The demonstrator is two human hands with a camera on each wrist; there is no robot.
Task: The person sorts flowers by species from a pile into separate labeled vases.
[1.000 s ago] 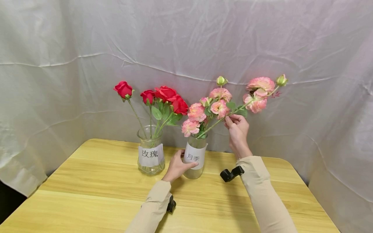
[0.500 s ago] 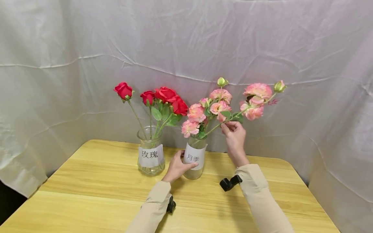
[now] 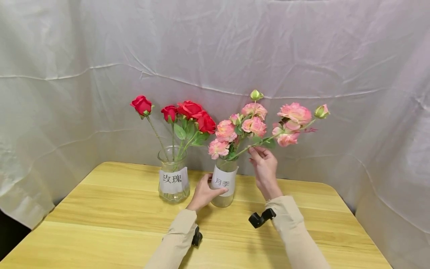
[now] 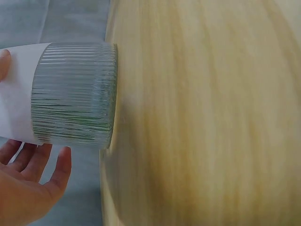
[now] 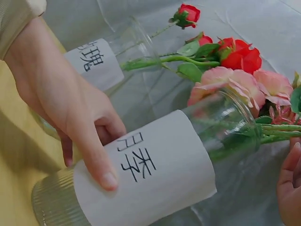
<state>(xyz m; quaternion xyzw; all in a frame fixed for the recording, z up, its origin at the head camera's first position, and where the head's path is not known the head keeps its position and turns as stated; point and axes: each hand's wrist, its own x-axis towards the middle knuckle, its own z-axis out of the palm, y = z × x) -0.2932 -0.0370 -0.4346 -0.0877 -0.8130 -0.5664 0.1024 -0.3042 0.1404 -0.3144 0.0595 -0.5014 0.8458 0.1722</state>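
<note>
My left hand (image 3: 204, 192) holds a ribbed glass vase (image 3: 223, 201) upright on the table. Its thumb lies across the white label and its fingers go behind the glass, as the right wrist view also shows. With thumb and fingertips my right hand (image 3: 266, 170) pinches the green stem of a pink flower spray (image 3: 295, 114), just right of the vase mouth. That spray leans out to the right, its lower end in the vase. Other pink flowers (image 3: 226, 130) stand in the same vase. In the left wrist view the vase base (image 4: 75, 94) meets the wood.
To the left stands a second glass vase (image 3: 174, 196), also labelled, with several red roses (image 3: 189, 109). One rose (image 3: 141, 104) leans left. The wooden table (image 3: 117, 224) ends at a grey cloth backdrop (image 3: 215, 48) close behind the vases.
My right hand has moved down and left with the pink spray, and its blooms have sunk lower toward the vase. The left hand has stayed on the vase.
</note>
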